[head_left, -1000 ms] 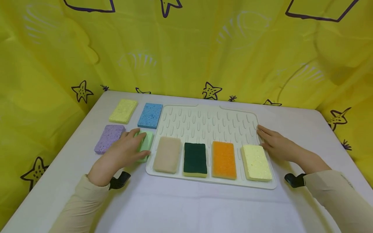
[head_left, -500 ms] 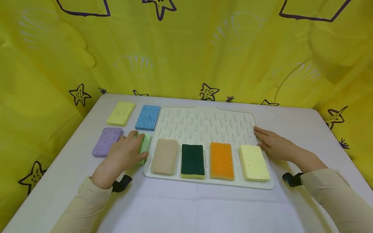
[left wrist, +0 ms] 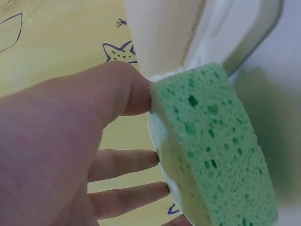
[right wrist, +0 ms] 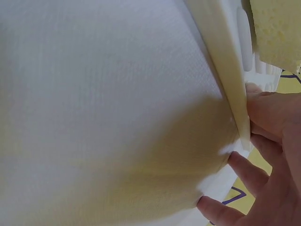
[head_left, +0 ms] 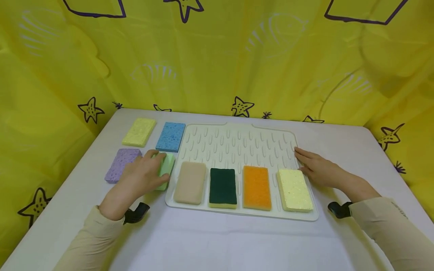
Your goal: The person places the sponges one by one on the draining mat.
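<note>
My left hand (head_left: 142,174) grips a light green sponge (head_left: 167,170) just off the left edge of a pale ribbed draining mat (head_left: 234,145). In the left wrist view the thumb lies at one corner of the green sponge (left wrist: 211,141), with fingertips along its side. At the opposite edge of the mat, my right hand (head_left: 318,168) rests with fingers extended. Seen from the right wrist, its thumb touches the mat's raised rim (right wrist: 225,70) and other fingertips meet the tabletop.
Along the mat's front lie beige (head_left: 190,183), dark green (head_left: 222,186), orange (head_left: 256,187) and pale yellow (head_left: 295,189) sponges. Left of it are blue (head_left: 170,136), yellow (head_left: 139,132) and purple (head_left: 121,165) sponges. A yellow curtain (head_left: 203,67) hangs behind the white table.
The left hand and the green sponge have shifted slightly up in the head view over the last half second. The right hand stays at the mat's edge; the head view has shifted a little.
</note>
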`<act>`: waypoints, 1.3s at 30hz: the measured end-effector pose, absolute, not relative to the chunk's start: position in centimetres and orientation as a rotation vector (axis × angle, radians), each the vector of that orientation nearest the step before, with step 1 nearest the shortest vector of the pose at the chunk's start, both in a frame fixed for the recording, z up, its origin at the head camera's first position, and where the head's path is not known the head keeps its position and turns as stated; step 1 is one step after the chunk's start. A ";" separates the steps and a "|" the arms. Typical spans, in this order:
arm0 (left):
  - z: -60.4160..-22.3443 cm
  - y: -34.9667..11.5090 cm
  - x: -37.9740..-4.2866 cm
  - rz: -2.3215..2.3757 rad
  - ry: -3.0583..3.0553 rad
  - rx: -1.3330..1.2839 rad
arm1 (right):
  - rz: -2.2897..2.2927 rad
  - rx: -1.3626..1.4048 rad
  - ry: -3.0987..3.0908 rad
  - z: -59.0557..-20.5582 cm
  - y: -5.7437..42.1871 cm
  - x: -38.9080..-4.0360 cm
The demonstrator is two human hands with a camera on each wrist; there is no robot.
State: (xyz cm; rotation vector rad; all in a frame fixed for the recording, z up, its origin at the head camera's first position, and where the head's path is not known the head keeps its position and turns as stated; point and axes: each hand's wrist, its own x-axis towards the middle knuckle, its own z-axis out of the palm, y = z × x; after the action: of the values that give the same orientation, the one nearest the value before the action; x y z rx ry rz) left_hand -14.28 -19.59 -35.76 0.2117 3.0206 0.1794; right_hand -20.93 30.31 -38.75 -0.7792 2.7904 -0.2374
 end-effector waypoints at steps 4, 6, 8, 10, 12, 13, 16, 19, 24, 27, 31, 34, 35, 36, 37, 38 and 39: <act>-35.4 -19.6 -14.4 0.220 3.046 0.233 | -0.227 -0.777 2.792 -38.8 30.3 -20.9; -35.2 -19.6 -14.5 0.232 3.056 0.247 | -0.223 -0.776 2.792 -38.8 30.3 -20.9; -35.0 -19.5 -14.6 0.240 3.065 0.255 | -0.225 -0.772 2.789 -38.8 30.3 -20.9; -34.8 -19.4 -14.8 0.241 3.068 0.258 | -0.224 -0.770 2.787 -38.8 30.3 -20.9; -34.5 -19.3 -14.9 0.241 3.065 0.260 | -0.225 -0.769 2.785 -38.8 30.3 -21.0; -34.3 -19.2 -15.0 0.238 3.067 0.265 | -0.227 -0.768 2.784 -38.8 30.2 -21.0; -33.9 -18.9 -15.3 0.232 3.065 0.275 | -0.232 -0.768 2.783 -38.8 30.2 -21.0; -33.5 -18.6 -15.7 0.230 3.074 0.296 | -0.236 -0.754 2.780 -38.8 30.1 -21.0; -33.1 -18.1 -16.1 0.226 3.087 0.348 | -0.245 -0.750 2.774 -38.8 30.3 -21.0; -32.9 -17.6 -16.5 0.173 3.095 0.397 | -0.255 -0.764 2.774 -38.8 30.4 -21.0; -32.6 -17.1 -16.8 0.109 3.102 0.461 | -0.251 -0.757 2.772 -38.8 30.4 -21.0; -32.5 -16.6 -17.1 0.118 3.101 0.477 | -0.250 -0.747 2.770 -38.7 30.3 -21.0; -32.4 -16.5 -17.1 0.125 3.102 0.475 | -0.249 -0.745 2.770 -38.7 30.3 -21.0; -32.4 -16.4 -17.2 0.138 3.101 0.463 | -0.249 -0.750 2.771 -38.7 30.3 -21.0; -32.4 -16.3 -17.2 0.149 3.099 0.455 | -0.249 -0.750 2.771 -38.7 30.3 -21.0; -32.3 -16.2 -17.3 0.155 3.099 0.459 | -0.250 -0.750 2.771 -38.7 30.3 -21.0; -32.3 -16.1 -17.4 0.163 3.098 0.456 | -0.250 -0.752 2.771 -38.7 30.2 -21.0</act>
State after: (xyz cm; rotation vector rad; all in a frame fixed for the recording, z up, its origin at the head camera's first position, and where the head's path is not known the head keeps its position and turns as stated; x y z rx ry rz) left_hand -17.39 -16.06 -32.28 0.4557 3.0976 0.1626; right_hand -20.96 30.24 -38.70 -0.7518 2.7711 -0.2500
